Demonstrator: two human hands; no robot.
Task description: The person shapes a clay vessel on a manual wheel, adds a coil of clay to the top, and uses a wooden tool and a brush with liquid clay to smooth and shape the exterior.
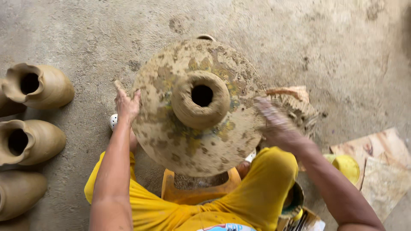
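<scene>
Clay pot [201,102] stands at the middle of the view on a round, clay-spattered wheel disc [171,141], its dark mouth open upward; nothing can be made out inside it. At 9 o'clock of the disc the left hand [127,104] rests against the rim, fingers loosely spread and pressed to the edge, gripping nothing. At 3 o'clock the right hand [276,124] is blurred beside the rim, so whether its fingers are open or closed cannot be told. Just past it lies a woven basket [299,107], partly hidden by that hand, its contents unclear.

Far out at 9 o'clock, three unfired jugs [36,141] lie on the concrete floor [334,47]; the upper two show dark hollow mouths, the lowest is cut off by the frame. An orange stool [192,194] shows under the disc at 6 o'clock, mostly covered. A yellow bowl [346,167] sits at 4 o'clock, half hidden behind the right forearm.
</scene>
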